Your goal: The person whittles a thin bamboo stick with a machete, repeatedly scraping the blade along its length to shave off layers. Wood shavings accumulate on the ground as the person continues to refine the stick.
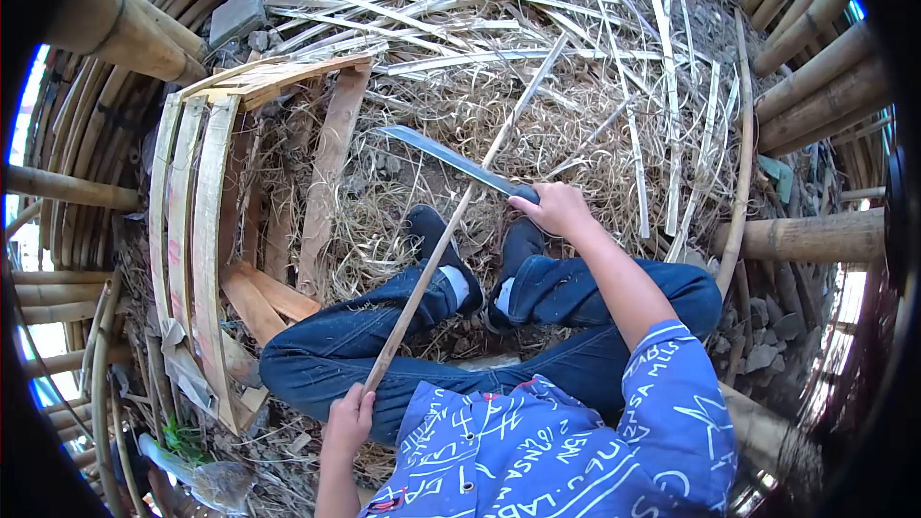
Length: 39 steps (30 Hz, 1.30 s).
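Note:
My left hand (pixel 351 416) is closed around the lower end of a long bamboo strip (pixel 418 295), close to my thigh. The strip slants up and away across my legs, past my shoes. In my right hand (pixel 558 209) is the dark handle of a machete (pixel 443 156), with the fingers wrapped round it. Its blade points to the upper left and overlaps the strip in this view, just in front of the handle.
A slatted wooden crate (pixel 205 221) lies at my left. Curly shavings (pixel 460 120) cover the ground ahead, with several pale split strips (pixel 667 105) beyond and to the right. Thick bamboo poles (pixel 811 238) line both sides, and a grey block (pixel 237 16) sits at upper left.

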{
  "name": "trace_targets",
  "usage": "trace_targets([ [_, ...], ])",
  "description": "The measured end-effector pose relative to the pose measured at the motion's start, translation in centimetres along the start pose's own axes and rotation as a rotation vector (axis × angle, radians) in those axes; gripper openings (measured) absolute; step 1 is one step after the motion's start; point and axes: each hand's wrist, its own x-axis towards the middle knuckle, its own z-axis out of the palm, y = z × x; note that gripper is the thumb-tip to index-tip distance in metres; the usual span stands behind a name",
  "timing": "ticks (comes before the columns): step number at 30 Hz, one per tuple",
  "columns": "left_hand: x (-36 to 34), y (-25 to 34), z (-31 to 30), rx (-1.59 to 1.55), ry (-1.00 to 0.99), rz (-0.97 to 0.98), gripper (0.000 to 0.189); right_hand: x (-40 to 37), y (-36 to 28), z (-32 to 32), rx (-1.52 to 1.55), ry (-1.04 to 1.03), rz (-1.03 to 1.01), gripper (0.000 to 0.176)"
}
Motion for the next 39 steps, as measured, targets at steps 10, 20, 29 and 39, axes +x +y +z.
trace_targets([
  [10,0.0,3.2,-1.4,0.03,-0.018,-0.005,0.019,-2.9,-2.9,-1.0,-0.073,-0.16,-0.156,0.065],
  [20,1.2,1.4,-1.7,-0.059,-0.14,-0.046,0.019,-1.5,-2.7,0.9,0.042,-0.05,-0.007,0.066],
  [29,2.0,0.5,-1.8,-0.11,-0.166,-0.043,0.02,0.5,-0.7,0.9,-0.055,0.038,0.027,0.065],
  [39,2.2,-0.4,-1.5,-0.138,-0.175,0.019,0.02,0.1,0.6,-0.3,-0.088,0.065,0.01,0.06],
])
